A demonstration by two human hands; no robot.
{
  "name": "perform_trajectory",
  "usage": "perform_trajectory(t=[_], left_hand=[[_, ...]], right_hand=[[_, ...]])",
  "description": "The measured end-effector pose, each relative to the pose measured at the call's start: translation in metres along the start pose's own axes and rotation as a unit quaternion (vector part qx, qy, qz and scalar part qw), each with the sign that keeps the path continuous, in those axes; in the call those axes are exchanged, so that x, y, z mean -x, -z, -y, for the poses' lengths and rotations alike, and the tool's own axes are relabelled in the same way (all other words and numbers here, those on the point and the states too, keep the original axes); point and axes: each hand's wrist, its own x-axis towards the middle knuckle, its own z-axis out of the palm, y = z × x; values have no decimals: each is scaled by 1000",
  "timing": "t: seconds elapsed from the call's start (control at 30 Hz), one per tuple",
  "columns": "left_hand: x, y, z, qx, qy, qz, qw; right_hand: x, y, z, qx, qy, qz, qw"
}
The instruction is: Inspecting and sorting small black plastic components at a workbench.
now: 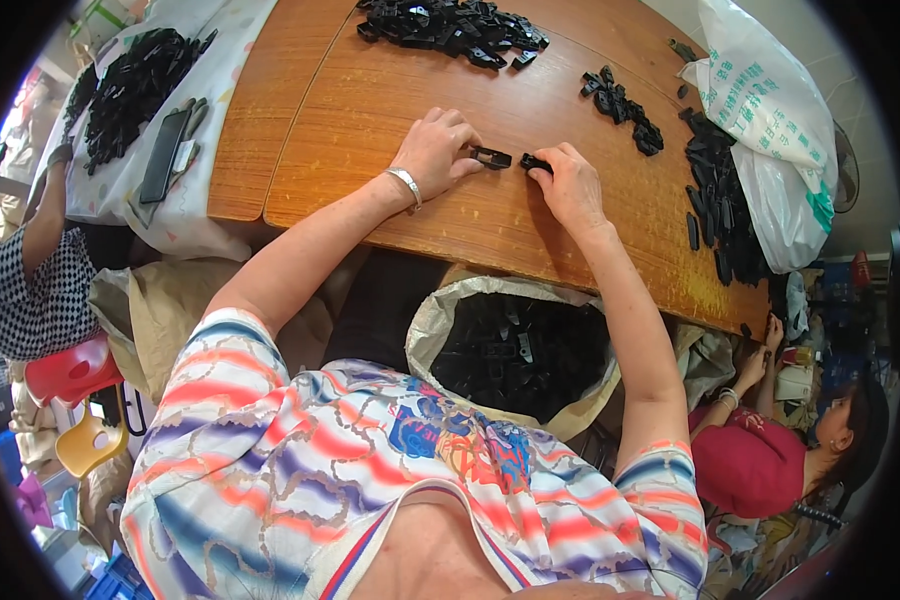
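Note:
My left hand (434,152) pinches one end of a black plastic frame-like piece (496,158) with an opening along it. Just to its right, my right hand (572,188) grips a smaller black plastic piece (533,162) between thumb and fingers. A narrow gap separates the two pieces, held low over the wooden table (370,110). Beyond my hands lies a large heap of black plastic parts (455,32). A smaller cluster of black parts (622,110) sits past my right hand.
An open sack (425,330) of black parts stands below the table's near edge. Elongated black pieces (715,190) pile up at the right beside a white plastic bag (770,130). A phone (165,155) lies on the left table. People work at left and right, one in a dark red top (750,455).

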Motion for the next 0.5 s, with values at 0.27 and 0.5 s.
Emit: perform_trajectory(t=[0.27,0.5], left_hand=[[1,-2,2,2,-1,-9,1000],[1,-2,4,-9,9,2,1000]], right_hand=[[-8,-13,39,-83,69,-47,993],[-9,-23,39,28,124,-13,992]])
